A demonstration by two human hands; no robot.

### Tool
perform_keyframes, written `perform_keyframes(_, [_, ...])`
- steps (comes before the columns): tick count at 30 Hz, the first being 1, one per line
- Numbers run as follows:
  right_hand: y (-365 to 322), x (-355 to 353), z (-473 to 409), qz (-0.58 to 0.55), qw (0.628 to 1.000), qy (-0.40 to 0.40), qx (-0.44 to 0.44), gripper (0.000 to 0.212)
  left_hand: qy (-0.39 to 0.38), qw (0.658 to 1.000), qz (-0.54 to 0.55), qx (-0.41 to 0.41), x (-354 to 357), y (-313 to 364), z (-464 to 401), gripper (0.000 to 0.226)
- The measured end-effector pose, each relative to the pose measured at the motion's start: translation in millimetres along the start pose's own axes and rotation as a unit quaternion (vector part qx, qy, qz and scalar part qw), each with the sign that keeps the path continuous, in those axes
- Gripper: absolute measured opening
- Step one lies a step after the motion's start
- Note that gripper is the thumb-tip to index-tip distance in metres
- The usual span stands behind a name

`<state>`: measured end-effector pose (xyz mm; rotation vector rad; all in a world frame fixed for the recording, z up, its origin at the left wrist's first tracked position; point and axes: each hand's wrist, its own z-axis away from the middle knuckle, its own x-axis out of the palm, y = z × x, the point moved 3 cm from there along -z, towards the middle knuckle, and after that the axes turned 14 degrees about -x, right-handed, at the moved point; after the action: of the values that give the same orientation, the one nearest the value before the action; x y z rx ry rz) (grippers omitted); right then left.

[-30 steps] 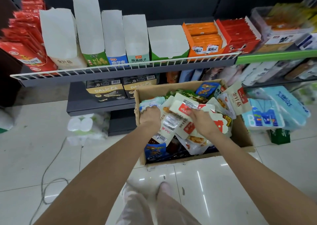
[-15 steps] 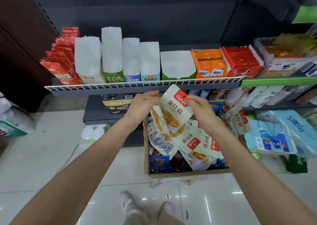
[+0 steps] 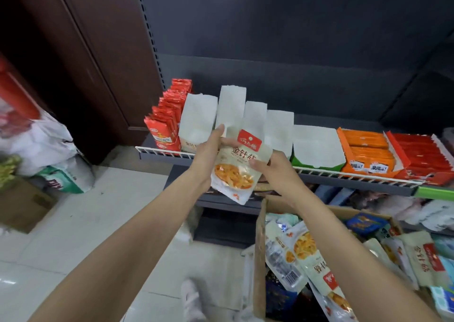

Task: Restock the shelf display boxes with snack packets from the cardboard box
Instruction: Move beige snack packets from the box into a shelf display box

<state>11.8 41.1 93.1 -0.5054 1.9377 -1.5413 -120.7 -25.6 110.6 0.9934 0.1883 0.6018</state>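
Head view: both hands (image 3: 208,153) hold snack packet (image 3: 239,165) upright, slightly tilted.

A snack packet (image 3: 239,164) is held between the left hand (image 3: 208,154) and right hand (image 3: 275,172), in front of the display boxes (image 3: 255,122) lined along the shelf (image 3: 344,174). The cardboard box (image 3: 260,248) sits on the floor (image 3: 86,223), near right, holding more packets (image 3: 307,255).

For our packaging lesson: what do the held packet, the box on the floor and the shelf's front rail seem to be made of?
Packet: probably matte plastic film; thin, printed, bends between both hands.
Box: corrugated cardboard, apparently; brown, dull, raw-edged wall.
Rail: likely white-coated metal wire; thin parallel bars.
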Motion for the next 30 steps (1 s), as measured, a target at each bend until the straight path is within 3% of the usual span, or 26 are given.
perform_keyframes(1, [-1,7,-16,0.006,1.000,0.016,0.000,0.015,-0.010,1.000,-0.003,0.014,-10,8,-9,0.042])
perform_keyframes(3, [-4,20,-52,0.018,0.999,0.038,-0.007,0.016,-0.003,0.995,-0.065,0.082,-34,26,-30,0.017])
perform_keyframes(6, [-8,40,-105,-0.002,0.997,0.075,-0.014,0.018,-0.004,0.962,-0.225,0.152,-69,54,-67,0.043])
perform_keyframes(9, [-14,62,-152,-0.018,0.996,0.086,-0.027,0.017,0.040,0.917,-0.343,0.200,-101,83,-107,0.035])
perform_keyframes(17, [-1,77,-231,-0.037,0.988,0.144,-0.037,0.019,0.078,0.891,-0.363,0.261,-135,145,-184,0.035])
perform_keyframes(21, [16,75,-246,-0.039,0.987,0.153,-0.018,0.018,0.079,0.806,-0.525,0.259,-138,159,-220,0.045])
perform_keyframes(24, [21,80,-254,0.008,0.991,0.136,-0.013,0.017,0.035,0.758,-0.608,0.236,-135,160,-236,0.033])
perform_keyframes(27, [27,85,-260,0.090,0.989,0.112,-0.027,0.021,0.047,0.702,-0.670,0.239,-134,162,-239,0.029])
perform_keyframes(30, [32,89,-264,0.215,0.971,0.097,-0.032,0.023,0.057,0.690,-0.674,0.258,-135,164,-241,0.029])
